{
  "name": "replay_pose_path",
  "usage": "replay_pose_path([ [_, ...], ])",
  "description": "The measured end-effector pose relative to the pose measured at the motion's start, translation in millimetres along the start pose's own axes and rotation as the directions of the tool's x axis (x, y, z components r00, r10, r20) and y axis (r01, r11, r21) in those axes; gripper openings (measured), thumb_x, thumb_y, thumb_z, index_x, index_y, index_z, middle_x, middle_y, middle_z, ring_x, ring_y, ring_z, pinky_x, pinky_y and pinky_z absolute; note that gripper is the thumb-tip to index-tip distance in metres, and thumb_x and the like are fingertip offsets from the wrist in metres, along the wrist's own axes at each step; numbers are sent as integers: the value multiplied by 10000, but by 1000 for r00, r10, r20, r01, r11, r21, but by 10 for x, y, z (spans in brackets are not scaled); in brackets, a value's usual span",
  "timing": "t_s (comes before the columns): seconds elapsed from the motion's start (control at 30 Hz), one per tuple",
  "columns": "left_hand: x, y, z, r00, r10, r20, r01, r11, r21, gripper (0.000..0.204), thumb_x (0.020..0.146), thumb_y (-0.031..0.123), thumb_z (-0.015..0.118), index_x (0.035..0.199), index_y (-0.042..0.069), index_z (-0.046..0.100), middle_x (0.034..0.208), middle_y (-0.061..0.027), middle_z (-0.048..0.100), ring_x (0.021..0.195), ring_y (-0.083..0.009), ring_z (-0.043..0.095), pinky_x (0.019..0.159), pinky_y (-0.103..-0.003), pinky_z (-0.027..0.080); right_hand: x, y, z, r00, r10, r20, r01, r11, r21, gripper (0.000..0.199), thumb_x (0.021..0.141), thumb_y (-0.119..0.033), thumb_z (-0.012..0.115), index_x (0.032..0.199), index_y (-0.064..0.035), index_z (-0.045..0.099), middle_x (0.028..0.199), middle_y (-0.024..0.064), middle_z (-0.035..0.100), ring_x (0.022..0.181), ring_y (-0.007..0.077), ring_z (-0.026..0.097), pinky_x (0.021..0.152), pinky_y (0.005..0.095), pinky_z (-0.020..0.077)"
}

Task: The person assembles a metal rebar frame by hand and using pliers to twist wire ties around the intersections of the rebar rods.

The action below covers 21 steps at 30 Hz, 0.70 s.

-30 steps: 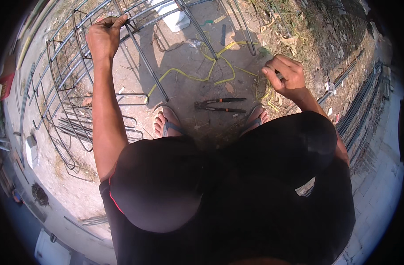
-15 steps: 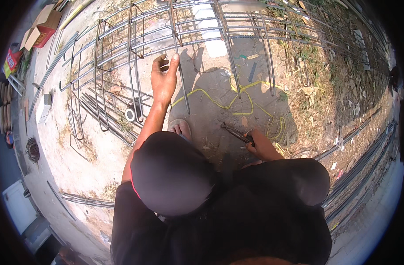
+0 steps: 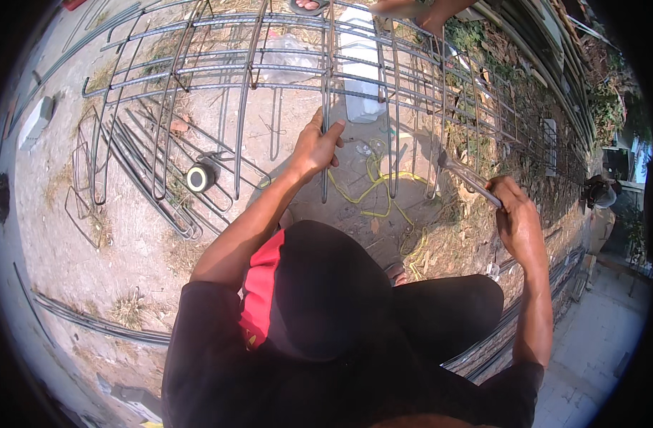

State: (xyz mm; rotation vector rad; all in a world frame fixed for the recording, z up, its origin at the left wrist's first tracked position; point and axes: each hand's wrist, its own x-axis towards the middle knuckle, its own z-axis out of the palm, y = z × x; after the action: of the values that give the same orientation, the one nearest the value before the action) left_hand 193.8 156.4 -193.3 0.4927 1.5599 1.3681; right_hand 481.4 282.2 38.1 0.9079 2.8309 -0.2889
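A long cage of steel rebar point(image 3: 219, 69) with hanging rectangular stirrups lies across the far side. My left hand point(image 3: 315, 148) is closed around the leg of one stirrup point(image 3: 325, 187), just under the cage's near bars. In my right hand point(image 3: 515, 214) is a pair of metal pincers point(image 3: 470, 173), raised at the right with the jaws pointing up-left toward the cage. The jaws are apart from my left hand, near other stirrup legs. A white block point(image 3: 362, 64) lies beneath the cage.
Another person's hand point(image 3: 435, 18) reaches in at the far edge of the cage. Yellow cord point(image 3: 383, 184) trails over the ground before me. Loose bent bars point(image 3: 137, 171) and a black-and-white roll point(image 3: 200, 177) lie at left. More long bars point(image 3: 105, 322) lie nearer.
My left hand has gone from open beside the cage to closed on a stirrup leg. The right hand has lifted the pincers up and to the right. The view has shifted.
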Motion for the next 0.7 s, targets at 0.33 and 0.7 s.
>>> replay_pose_path([
  [0.33,77,-18,28,999,48,18,-49,998,26,800,996,320,566,1521,-165,204,808,-201,691,531,-243,653,532,-368,532,2228,-673,154,928,-366,69,254,484,-838,335,969,-112,504,1242,-25,677,1382,132,582,1327,285,510,1141,473,373],
  [0.7,52,11,-10,998,43,36,-46,995,84,851,985,351,556,1506,-200,170,673,-213,690,592,-305,708,647,-407,559,2483,-944,1,877,-429,215,335,226,-915,336,953,-168,539,1226,-46,692,1391,117,551,1371,291,452,1217,520,264],
])
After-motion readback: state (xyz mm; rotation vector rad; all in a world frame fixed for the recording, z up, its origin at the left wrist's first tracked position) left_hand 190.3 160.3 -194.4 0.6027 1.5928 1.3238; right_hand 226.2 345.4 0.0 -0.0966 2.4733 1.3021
